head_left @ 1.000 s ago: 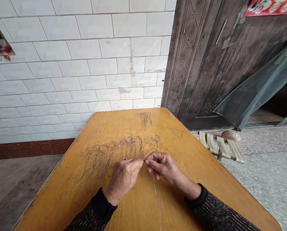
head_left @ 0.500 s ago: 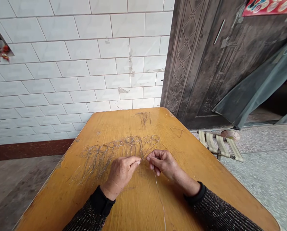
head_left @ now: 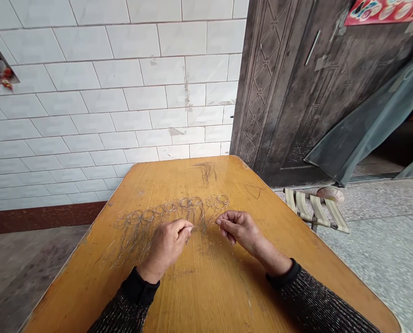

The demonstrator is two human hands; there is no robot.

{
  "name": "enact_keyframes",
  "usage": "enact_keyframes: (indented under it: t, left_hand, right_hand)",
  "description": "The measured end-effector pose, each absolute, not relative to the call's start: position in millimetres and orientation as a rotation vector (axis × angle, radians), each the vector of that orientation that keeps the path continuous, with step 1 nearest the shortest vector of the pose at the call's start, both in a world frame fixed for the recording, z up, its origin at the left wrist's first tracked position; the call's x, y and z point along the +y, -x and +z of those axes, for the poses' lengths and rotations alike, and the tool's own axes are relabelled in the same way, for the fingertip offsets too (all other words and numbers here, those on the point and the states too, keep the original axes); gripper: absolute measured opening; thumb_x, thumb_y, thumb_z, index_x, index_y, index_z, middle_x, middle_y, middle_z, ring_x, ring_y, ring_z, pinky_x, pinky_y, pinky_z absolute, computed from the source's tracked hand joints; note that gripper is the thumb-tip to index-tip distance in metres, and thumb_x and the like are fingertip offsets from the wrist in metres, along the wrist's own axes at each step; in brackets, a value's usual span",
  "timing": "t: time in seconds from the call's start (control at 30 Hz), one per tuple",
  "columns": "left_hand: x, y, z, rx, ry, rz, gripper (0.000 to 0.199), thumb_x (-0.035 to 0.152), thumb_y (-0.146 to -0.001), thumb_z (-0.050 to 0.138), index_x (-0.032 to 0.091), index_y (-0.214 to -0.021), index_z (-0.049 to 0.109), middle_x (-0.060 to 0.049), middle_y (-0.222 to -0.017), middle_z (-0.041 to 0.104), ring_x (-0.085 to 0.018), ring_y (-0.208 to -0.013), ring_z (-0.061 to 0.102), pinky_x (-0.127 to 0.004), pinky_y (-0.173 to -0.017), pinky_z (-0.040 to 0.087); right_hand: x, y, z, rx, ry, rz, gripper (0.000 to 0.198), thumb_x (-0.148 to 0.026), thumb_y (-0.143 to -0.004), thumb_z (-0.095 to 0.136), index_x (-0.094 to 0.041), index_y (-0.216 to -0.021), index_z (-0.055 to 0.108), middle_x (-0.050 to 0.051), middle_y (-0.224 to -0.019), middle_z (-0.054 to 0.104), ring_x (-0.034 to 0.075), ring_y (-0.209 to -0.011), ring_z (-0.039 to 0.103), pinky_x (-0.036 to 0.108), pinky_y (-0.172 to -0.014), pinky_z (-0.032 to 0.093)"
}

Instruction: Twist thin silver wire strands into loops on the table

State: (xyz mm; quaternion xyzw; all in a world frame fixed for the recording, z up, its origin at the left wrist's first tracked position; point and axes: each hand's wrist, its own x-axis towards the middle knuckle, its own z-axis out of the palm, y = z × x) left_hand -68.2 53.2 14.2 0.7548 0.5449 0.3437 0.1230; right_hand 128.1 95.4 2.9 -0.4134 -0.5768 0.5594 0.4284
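White wall tiles [head_left: 133,74] are fronted by a wooden table [head_left: 199,296], where looped wires [head_left: 149,213] are spread in a row. The left hand [head_left: 167,244] is closed in a pinch, on what cannot be told; a thin trailing wire [head_left: 241,279] is pinched by the right hand [head_left: 244,232].

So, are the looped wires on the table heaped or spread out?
Spread out: the looped wires lie across the table in a row.

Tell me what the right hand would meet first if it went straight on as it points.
Probably the looped wires lying on the wooden table, just ahead of the right hand; its height is unclear, so it might pass above them.
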Motion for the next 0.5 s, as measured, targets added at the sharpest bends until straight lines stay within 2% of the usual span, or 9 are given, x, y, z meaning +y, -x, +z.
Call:
enact_keyframes:
  t: [0.23,0.5]
  left_hand:
    - [54.6,67.4,24.4,1.376,-1.786,1.008,0.020,0.029,-0.079,0.047,0.016,-0.067,0.057,0.000,-0.059,0.058,-0.011,-0.055,0.054,-0.023,-0.056,0.041]
    - [56.2,73.1,19.6,1.220,-1.503,1.048,0.023,0.032,-0.077,0.052,0.014,-0.062,0.052,0.002,-0.057,0.052,-0.008,-0.051,0.046,-0.020,-0.050,0.032]
  right_hand:
    - [96.8,-131.6,5.7,-1.465,1.006,1.375,0.032,-0.045,-0.063,0.063,-0.015,-0.058,0.053,-0.005,-0.042,0.051,0.004,-0.029,0.038,0.018,-0.031,0.026]
    - [96.9,-131.7,6.2,-1.486,1.001,1.352,0.032,-0.044,-0.065,0.062,-0.015,-0.057,0.051,-0.005,-0.043,0.050,0.003,-0.029,0.037,0.017,-0.032,0.026]
